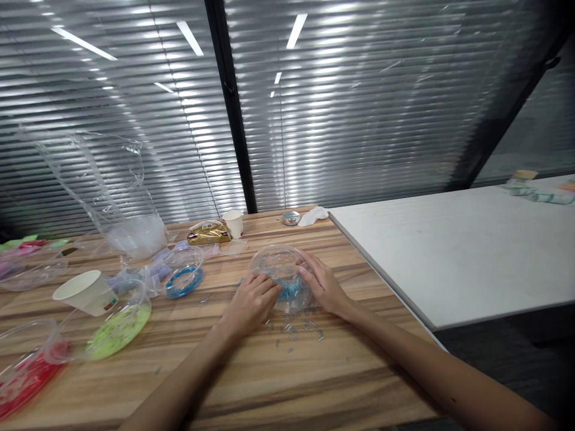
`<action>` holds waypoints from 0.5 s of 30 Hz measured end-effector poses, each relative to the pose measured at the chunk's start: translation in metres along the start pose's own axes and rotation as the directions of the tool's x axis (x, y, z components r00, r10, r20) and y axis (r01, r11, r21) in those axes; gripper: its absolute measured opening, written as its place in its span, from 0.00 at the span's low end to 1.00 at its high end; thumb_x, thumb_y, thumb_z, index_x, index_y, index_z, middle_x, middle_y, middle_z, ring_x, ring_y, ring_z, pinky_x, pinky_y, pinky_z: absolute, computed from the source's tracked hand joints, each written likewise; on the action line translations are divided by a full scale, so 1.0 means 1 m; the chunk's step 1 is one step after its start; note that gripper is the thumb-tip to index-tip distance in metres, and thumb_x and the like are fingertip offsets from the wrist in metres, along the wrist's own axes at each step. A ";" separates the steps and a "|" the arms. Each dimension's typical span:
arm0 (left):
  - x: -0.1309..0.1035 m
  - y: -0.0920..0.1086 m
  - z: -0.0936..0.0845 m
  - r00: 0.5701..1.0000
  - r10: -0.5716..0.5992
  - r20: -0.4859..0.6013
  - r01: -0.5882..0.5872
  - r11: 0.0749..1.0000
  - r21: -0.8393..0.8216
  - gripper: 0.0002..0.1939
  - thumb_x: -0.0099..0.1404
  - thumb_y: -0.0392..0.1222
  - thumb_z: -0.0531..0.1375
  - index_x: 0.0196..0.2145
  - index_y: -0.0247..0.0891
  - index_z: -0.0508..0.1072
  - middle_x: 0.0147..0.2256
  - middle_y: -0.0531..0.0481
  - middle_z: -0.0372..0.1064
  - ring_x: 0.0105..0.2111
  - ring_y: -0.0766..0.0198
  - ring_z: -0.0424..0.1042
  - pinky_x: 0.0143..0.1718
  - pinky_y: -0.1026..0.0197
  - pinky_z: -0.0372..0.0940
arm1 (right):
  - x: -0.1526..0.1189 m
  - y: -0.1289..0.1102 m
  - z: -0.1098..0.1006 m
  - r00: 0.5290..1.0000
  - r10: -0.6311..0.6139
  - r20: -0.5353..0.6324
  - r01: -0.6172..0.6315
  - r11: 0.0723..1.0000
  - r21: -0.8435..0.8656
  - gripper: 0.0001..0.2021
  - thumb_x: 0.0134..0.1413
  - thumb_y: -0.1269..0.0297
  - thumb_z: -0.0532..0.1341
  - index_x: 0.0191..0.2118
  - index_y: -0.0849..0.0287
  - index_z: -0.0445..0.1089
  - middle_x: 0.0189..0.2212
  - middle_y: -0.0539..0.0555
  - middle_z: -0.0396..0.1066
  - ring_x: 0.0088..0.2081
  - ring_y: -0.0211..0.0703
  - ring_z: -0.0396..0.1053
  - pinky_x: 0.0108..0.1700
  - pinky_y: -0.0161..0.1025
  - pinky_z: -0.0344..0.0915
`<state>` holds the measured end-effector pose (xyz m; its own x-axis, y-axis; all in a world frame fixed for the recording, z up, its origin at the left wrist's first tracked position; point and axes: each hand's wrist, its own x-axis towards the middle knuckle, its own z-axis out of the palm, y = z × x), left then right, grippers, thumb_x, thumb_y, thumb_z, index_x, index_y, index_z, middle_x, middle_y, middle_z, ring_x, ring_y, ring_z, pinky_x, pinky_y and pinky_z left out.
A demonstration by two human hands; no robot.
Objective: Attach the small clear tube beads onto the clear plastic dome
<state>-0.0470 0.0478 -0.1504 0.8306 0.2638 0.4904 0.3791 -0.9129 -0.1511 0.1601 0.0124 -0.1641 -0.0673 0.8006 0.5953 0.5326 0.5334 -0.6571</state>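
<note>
A clear plastic bowl with blue bits in it sits on the wooden table between my hands. My right hand grips its right side, thumb over the rim and fingers along the outer wall. At the bowl's left front, my left hand is closed, fingers curled over the edge with their tips near the blue bits. What those fingertips hold, if anything, is hidden. Several small clear tube-like pieces lie scattered on the wood in front of the bowl.
Left of me are clear bowls with blue, yellow-green and red contents. A tipped paper cup, a plastic bag, a gold packet and an upright cup stand around. A white table adjoins at right.
</note>
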 end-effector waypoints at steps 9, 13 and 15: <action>0.000 0.000 0.000 1.000 0.007 -0.006 -0.007 1.000 0.008 0.08 0.68 0.32 0.50 0.38 0.34 0.69 0.30 0.49 0.67 0.35 0.62 0.64 0.39 0.58 0.56 | 0.000 0.001 0.000 1.000 -0.003 0.000 0.003 1.000 0.003 0.21 0.64 0.59 0.47 0.60 0.55 0.56 0.50 0.58 0.66 0.52 0.47 0.63 0.54 0.48 0.60; 0.000 0.000 0.000 1.000 0.002 0.004 -0.002 1.000 0.005 0.08 0.68 0.32 0.50 0.38 0.35 0.69 0.30 0.49 0.67 0.35 0.62 0.64 0.39 0.58 0.55 | 0.000 0.001 0.000 1.000 -0.012 0.006 0.012 1.000 -0.004 0.21 0.64 0.60 0.47 0.61 0.55 0.55 0.51 0.58 0.66 0.53 0.47 0.62 0.55 0.48 0.59; 0.000 -0.001 0.000 1.000 -0.001 0.008 0.001 1.000 0.001 0.08 0.68 0.32 0.50 0.38 0.35 0.69 0.30 0.49 0.67 0.35 0.62 0.63 0.39 0.58 0.55 | 0.000 0.001 0.000 1.000 -0.013 0.008 0.013 1.000 -0.005 0.21 0.64 0.60 0.47 0.61 0.55 0.55 0.51 0.58 0.66 0.53 0.47 0.62 0.55 0.48 0.59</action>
<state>-0.0473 0.0483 -0.1508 0.8333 0.2673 0.4838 0.3806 -0.9122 -0.1515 0.1608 0.0130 -0.1648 -0.0806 0.7959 0.6001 0.5360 0.5422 -0.6471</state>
